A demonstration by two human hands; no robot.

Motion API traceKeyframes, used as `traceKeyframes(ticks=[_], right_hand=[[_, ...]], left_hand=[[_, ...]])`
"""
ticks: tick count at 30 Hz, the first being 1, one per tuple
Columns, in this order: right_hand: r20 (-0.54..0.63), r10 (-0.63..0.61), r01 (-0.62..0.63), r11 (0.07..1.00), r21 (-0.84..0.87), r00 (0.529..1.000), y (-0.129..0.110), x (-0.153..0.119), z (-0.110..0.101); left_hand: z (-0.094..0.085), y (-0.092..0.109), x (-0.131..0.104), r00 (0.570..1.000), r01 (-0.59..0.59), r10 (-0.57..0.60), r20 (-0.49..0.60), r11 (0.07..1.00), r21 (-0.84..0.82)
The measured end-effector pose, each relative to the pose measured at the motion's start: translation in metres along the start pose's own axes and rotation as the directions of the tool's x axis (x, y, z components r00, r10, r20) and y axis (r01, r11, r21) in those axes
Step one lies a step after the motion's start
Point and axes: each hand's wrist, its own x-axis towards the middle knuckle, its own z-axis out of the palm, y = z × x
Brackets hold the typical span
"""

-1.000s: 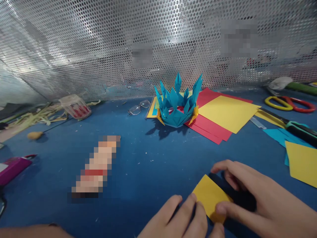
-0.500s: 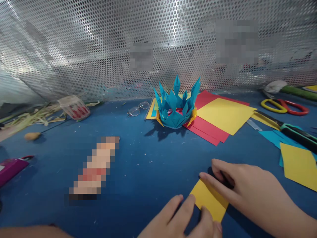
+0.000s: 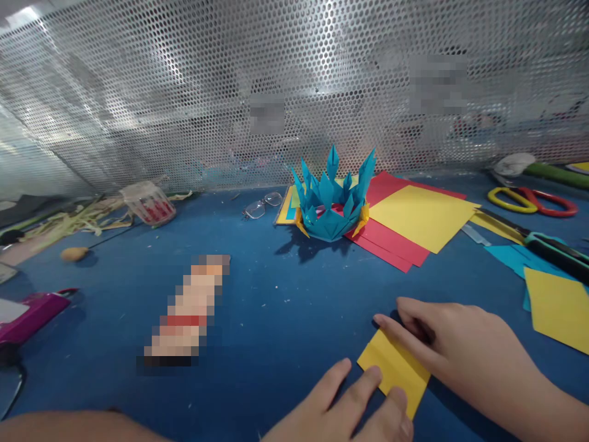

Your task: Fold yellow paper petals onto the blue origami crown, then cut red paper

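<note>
A small yellow paper (image 3: 391, 362) lies on the blue table at the lower right of centre, with a faint crease across it. My left hand (image 3: 350, 405) rests with spread fingers on its lower left part. My right hand (image 3: 464, 350) lies on its upper right edge, thumb stretched along the paper and the other fingers curled under, partly hidden. Further back stands a blue folded-paper crown (image 3: 332, 205) with orange pieces at its sides. Behind and right of it are a large yellow sheet (image 3: 426, 215) and red sheets (image 3: 391, 245).
Scissors (image 3: 552, 201), a green-and-black cutter (image 3: 556, 252) and a small yellow sheet (image 3: 556, 310) lie right. Glasses (image 3: 262, 205), a blurred flat item (image 3: 188, 313), a purple object (image 3: 32, 316) and a plastic cup (image 3: 150, 202) lie left. Perforated metal (image 3: 207, 92) stands behind.
The view has shifted slightly, so the table items sit a little further right. My left fingers have moved a little across the yellow paper. My right hand stays at its edge.
</note>
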Motion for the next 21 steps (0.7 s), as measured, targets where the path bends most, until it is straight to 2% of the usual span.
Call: traceKeyframes(ticks=[5, 8, 11, 15, 16, 18, 21], right_hand=[[0.127, -0.051, 0.027, 0.982, 0.189, 0.991, 0.005, 0.004, -0.011], [0.254, -0.113, 0.018, 0.937, 0.348, 0.960, 0.005, 0.005, -0.020], [0.316, -0.187, 0.041, 0.908, 0.418, 0.930, 0.005, 0.007, -0.025], [0.368, -0.174, -0.064, 0.832, 0.552, 0.913, 0.013, 0.009, -0.022], [0.365, -0.155, -0.103, 0.797, 0.596, 0.918, 0.016, 0.009, -0.021], [0.348, -0.118, -0.167, 0.706, 0.688, 0.930, 0.019, 0.009, -0.019], [0.318, -0.087, -0.212, 0.578, 0.788, 0.944, 0.018, 0.008, -0.019]], left_hand=[[-0.001, 0.002, 0.001, 0.999, 0.039, -0.038, -0.028, 0.999, 0.027], [-0.002, 0.002, 0.001, 0.999, 0.047, -0.047, 0.012, 0.999, -0.009], [-0.003, 0.001, -0.001, 0.999, 0.035, -0.035, 0.022, 0.999, -0.012], [-0.004, -0.001, -0.004, 0.998, 0.022, -0.020, 0.052, 0.999, -0.035], [-0.006, -0.003, -0.004, 0.997, 0.052, -0.048, 0.057, 0.996, -0.073], [-0.013, -0.008, -0.001, 0.983, 0.185, -0.176, 0.056, 0.959, -0.213], [-0.025, -0.019, 0.004, 0.921, 0.376, -0.376, 0.098, 0.801, -0.466]])
